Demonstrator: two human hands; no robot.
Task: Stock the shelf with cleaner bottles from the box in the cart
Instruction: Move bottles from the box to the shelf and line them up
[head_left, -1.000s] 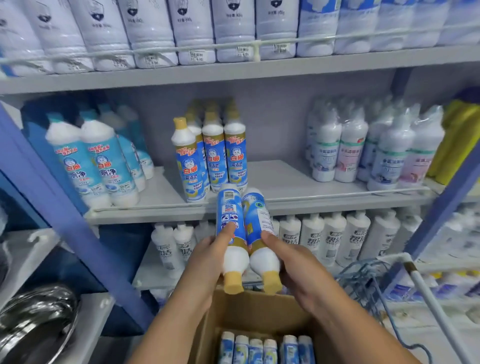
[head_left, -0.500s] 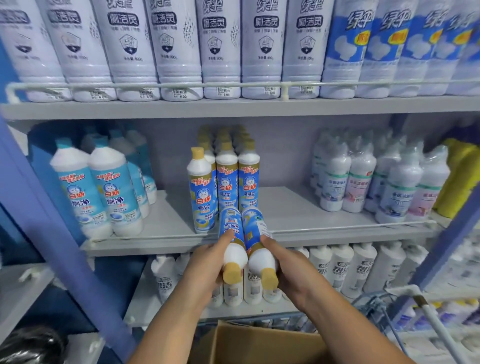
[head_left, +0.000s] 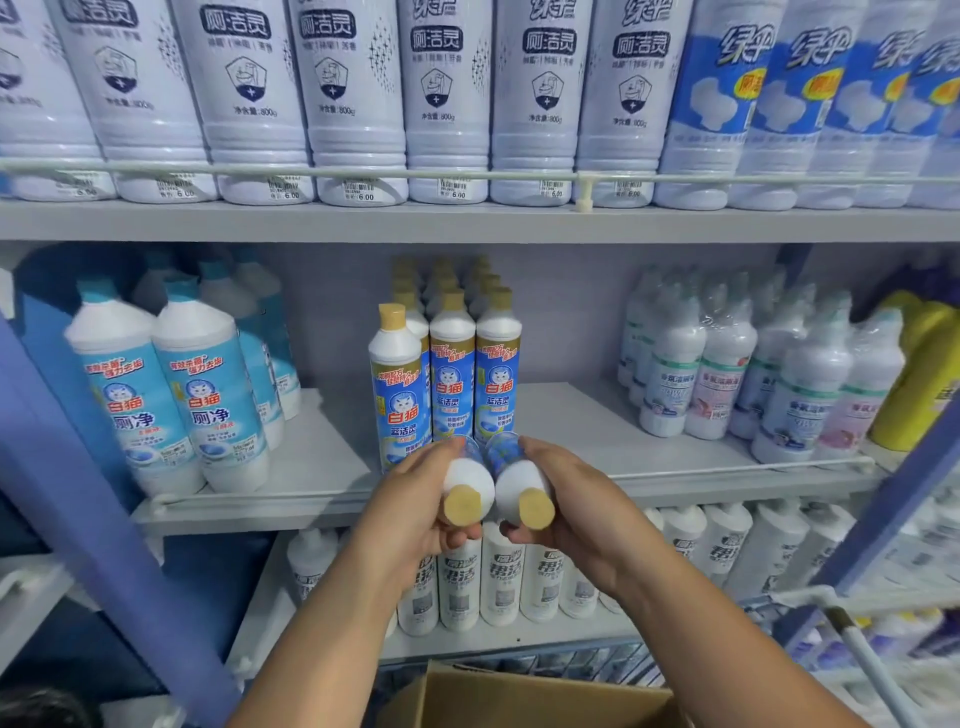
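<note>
The left hand (head_left: 415, 512) and right hand (head_left: 571, 512) each grip a yellow-capped cleaner bottle (head_left: 467, 486) (head_left: 522, 488), caps toward the camera, above the cardboard box (head_left: 519, 696).

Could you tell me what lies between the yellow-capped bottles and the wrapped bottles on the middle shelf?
Bare shelf; the head view shows nothing between the yellow-capped bottles and wrapped bottles.

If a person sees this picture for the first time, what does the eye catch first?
First, the two hands at centre: the left hand and right hand each grip a yellow-capped bottle, caps toward the camera. Just behind, matching bottles stand in rows on the middle shelf. Large white bottles line the shelf above.
</note>
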